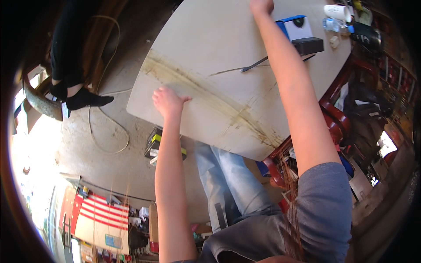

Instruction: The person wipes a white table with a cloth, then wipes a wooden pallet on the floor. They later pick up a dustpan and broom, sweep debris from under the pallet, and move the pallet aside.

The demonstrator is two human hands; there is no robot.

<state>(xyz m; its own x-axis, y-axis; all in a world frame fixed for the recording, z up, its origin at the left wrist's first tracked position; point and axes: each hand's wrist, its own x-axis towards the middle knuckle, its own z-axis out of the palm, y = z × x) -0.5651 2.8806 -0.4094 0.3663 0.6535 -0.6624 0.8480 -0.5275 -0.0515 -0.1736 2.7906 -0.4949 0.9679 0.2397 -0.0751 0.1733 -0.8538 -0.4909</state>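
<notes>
My left hand [169,101] rests on the pale tabletop [204,39] near its left edge, thumb stretched out to the side and nothing visible in it. A yellowish-brown stained strip [197,90] runs across the top just beyond that hand. Reaching far over the table, my right hand [262,6] is cut by the upper picture edge, so its fingers cannot be made out. Beside my right forearm are a blue and white box [298,27] and a black box-shaped object [308,45]. A thin dark stick-like piece [254,64] lies partly behind that forearm.
A white cup [337,12], a clear plastic bottle [334,25] and a dark bottle [367,37] are at the far right. Dark red carved wood [335,118] borders the right side. Another person's dark-socked foot [87,98] and a loose cable [125,147] are on the left.
</notes>
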